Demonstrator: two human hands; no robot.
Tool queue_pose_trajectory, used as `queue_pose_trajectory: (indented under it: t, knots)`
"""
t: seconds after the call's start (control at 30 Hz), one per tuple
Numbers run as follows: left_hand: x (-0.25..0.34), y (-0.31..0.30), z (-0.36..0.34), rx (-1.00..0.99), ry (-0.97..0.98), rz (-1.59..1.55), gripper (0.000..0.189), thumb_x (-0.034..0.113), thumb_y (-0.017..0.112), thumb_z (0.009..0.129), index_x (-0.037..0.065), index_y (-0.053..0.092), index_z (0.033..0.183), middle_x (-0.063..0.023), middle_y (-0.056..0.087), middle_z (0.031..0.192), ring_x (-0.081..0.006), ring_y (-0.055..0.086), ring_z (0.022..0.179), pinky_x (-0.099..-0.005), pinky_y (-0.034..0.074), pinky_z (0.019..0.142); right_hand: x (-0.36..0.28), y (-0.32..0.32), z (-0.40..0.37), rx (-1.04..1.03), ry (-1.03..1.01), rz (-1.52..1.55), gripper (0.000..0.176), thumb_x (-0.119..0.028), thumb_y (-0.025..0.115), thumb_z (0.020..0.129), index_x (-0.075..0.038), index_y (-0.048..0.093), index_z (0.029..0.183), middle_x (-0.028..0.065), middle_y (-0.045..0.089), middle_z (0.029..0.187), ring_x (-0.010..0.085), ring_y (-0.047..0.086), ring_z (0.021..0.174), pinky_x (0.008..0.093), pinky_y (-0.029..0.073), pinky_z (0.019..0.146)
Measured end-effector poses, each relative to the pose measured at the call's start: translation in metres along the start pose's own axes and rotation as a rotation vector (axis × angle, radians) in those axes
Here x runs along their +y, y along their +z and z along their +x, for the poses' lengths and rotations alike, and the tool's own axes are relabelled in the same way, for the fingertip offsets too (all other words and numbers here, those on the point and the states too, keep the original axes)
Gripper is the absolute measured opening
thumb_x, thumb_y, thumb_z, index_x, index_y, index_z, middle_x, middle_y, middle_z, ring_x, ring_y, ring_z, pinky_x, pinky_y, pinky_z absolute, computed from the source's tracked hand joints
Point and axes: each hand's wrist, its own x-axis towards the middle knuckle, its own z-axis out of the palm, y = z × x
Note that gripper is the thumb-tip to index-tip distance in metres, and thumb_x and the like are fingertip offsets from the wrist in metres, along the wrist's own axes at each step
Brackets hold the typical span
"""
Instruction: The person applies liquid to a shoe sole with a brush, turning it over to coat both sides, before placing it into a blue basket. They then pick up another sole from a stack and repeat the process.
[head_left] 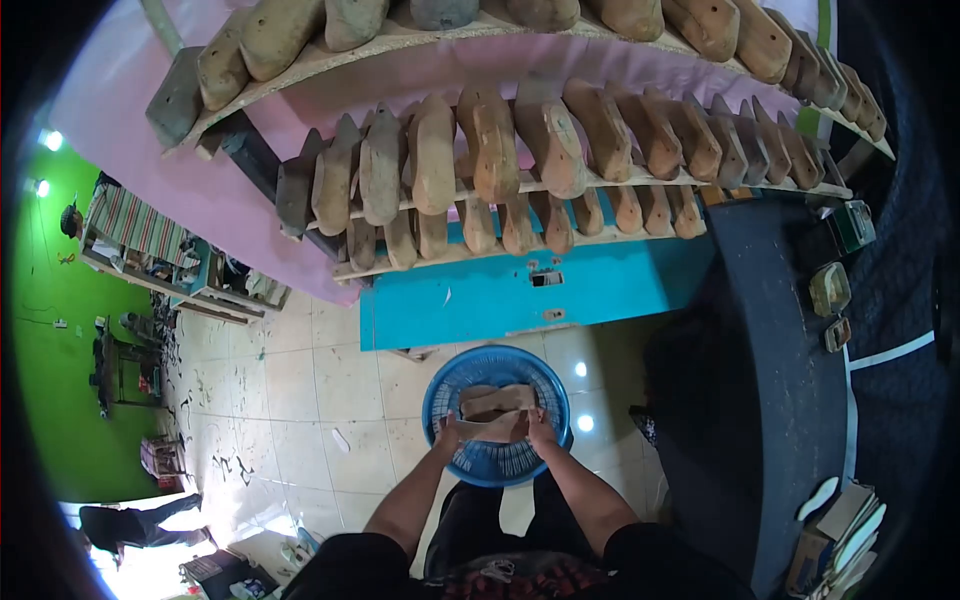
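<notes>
A wooden shoe last [495, 428] lies crosswise between my hands, over a blue plastic basket [433, 395]. My left hand [448, 433] is closed on its left end, and my right hand [541, 429] grips the right end. Just beyond it, another wooden shoe last [497, 400] rests inside the basket. My fingers partly cover both ends of the held last. The basket has slotted sides and stands in front of my knees.
Racks of wooden shoe lasts [490, 145] rise ahead, above a turquoise panel [620, 285]. To the right runs a dark counter [790, 400] with small containers [829, 290] and a box of papers [840, 535]. Scraps litter the tiled floor [300, 400]. At lower left is another person [130, 525].
</notes>
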Motion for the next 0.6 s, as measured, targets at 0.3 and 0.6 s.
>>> queue_pose_trajectory:
  t: [0.3,0.6]
  knots:
    - [-0.008,0.03,0.094,0.146,-0.105,-0.154,0.064,0.055,0.038,0.103,0.013,0.035,0.151,-0.0176,0.049,0.141,-0.034,0.058,0.118,-0.0449,0.058,0.081,-0.014,0.007,0.017,-0.095,0.195,0.251,0.068,-0.048,0.055,0.099,-0.019,0.031,0.155,0.0147,0.051,0.142,0.0327,0.055,0.123,0.0452,0.051,0.094]
    - [-0.051,0.031,0.127,0.003,-0.077,-0.311,0.062,0.048,0.043,0.102,0.011,0.036,0.151,-0.0166,0.048,0.144,-0.0327,0.05,0.13,-0.0499,0.047,0.103,0.021,0.008,0.042,-0.109,0.048,0.303,0.058,-0.032,0.058,0.099,-0.014,0.04,0.152,0.0131,0.052,0.141,0.0291,0.053,0.126,0.0422,0.045,0.103]
